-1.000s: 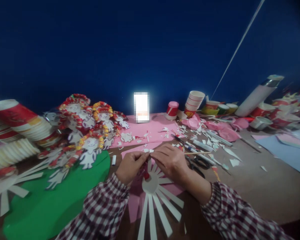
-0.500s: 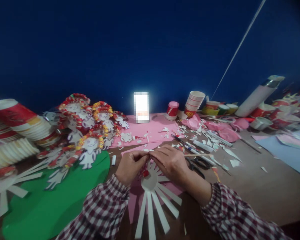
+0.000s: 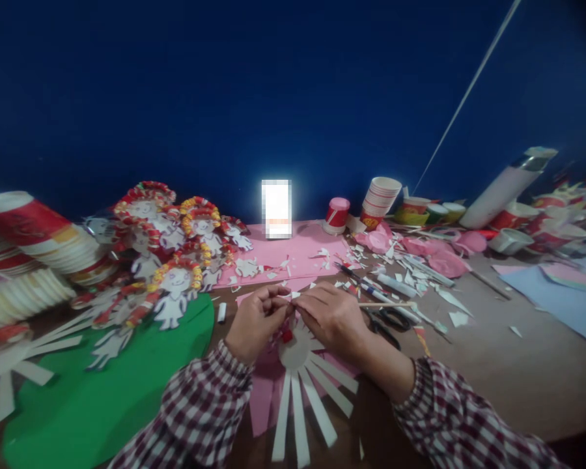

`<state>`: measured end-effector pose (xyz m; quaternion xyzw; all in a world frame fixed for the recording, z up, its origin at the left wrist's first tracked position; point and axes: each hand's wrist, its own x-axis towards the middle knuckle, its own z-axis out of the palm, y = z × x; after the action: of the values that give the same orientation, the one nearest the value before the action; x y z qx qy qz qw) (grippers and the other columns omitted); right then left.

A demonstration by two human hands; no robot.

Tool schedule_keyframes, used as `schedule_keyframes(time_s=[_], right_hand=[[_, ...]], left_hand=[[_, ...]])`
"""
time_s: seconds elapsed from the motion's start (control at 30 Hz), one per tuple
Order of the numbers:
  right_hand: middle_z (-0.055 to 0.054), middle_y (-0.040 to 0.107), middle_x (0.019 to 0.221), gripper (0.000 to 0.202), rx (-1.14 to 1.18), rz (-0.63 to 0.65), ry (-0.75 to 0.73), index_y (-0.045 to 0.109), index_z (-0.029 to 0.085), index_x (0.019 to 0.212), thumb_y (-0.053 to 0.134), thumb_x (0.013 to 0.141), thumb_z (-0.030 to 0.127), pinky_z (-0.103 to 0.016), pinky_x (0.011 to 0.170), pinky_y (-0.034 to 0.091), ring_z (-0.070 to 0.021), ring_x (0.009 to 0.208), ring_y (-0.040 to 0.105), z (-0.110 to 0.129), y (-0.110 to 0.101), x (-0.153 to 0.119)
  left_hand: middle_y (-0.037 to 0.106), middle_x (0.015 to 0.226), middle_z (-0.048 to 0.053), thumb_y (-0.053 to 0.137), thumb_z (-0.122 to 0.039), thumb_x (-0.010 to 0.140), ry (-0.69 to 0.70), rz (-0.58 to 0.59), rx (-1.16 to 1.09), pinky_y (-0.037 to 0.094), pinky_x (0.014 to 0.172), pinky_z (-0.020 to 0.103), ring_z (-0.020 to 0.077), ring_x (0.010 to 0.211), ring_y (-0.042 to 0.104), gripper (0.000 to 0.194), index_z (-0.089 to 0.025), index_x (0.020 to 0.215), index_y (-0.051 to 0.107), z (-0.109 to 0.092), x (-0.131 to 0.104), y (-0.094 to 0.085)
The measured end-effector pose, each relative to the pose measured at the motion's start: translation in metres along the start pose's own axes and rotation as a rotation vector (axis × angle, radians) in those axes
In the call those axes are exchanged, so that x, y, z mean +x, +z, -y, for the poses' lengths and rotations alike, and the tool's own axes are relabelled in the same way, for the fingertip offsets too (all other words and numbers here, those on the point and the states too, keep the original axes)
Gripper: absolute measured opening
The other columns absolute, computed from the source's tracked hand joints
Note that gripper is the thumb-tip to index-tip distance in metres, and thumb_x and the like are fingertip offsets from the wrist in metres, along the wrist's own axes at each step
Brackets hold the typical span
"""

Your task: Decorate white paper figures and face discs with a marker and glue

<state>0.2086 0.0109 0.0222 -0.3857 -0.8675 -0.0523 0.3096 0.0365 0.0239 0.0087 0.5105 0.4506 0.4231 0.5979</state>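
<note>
A paper cup cut into strips [image 3: 295, 355] fans out below my hands, its long white strips splayed toward me. My left hand [image 3: 254, 322] pinches at the far side of the cup with thumb and fingertips. Opposite it, my right hand [image 3: 336, 322] is closed with its fingertips meeting the left ones, and a bit of white strip shows between them. A small red curled piece [image 3: 287, 336] sits at the cup's edge under the left thumb. Exactly how each hand grips the strip is partly hidden by the fingers.
Paper dolls with curled red and yellow hair [image 3: 176, 286] lie left on a green sheet [image 3: 141, 391]. Stacked paper cups [image 3: 43, 238] stand behind. At right are black scissors [image 3: 385, 322], a pen [image 3: 346, 270] and white scraps [image 3: 420, 270]. Pink paper [image 3: 297, 251] lies ahead.
The cut cup and its strips have shifted slightly right. My left fingers have lifted and parted a little at the pinch; the right hand has stayed nearly in place.
</note>
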Motion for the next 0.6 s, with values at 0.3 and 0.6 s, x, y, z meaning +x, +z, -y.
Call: schedule_keyframes(time_s=[0.3, 0.6], right_hand=[[-0.007, 0.065, 0.08, 0.015, 0.047, -0.038, -0.019, 0.065, 0.015, 0.09, 0.05, 0.09, 0.016, -0.029, 0.074, 0.047, -0.0179, 0.079, 0.057, -0.0019, 0.0051, -0.0024], [-0.007, 0.066, 0.081, 0.015, 0.041, -0.054, -0.027, 0.065, 0.016, 0.091, 0.05, 0.089, 0.016, -0.03, 0.076, 0.048, -0.0184, 0.082, 0.057, -0.0018, 0.0042, -0.0023]], left_hand=[[0.066, 0.07, 0.003, 0.073, -0.032, 0.06, -0.032, 0.024, 0.073, 0.043, 0.056, 0.021, 0.0117, 0.061, 0.056, 0.028, -0.012, 0.08, 0.068, -0.0035, 0.0015, 0.001], [0.056, 0.049, -0.002, 0.065, -0.032, 0.066, -0.04, 0.018, 0.206, 0.03, 0.041, 0.019, 0.0074, 0.042, 0.041, 0.019, -0.014, 0.065, 0.068, 0.0008, 0.0018, -0.0031]])
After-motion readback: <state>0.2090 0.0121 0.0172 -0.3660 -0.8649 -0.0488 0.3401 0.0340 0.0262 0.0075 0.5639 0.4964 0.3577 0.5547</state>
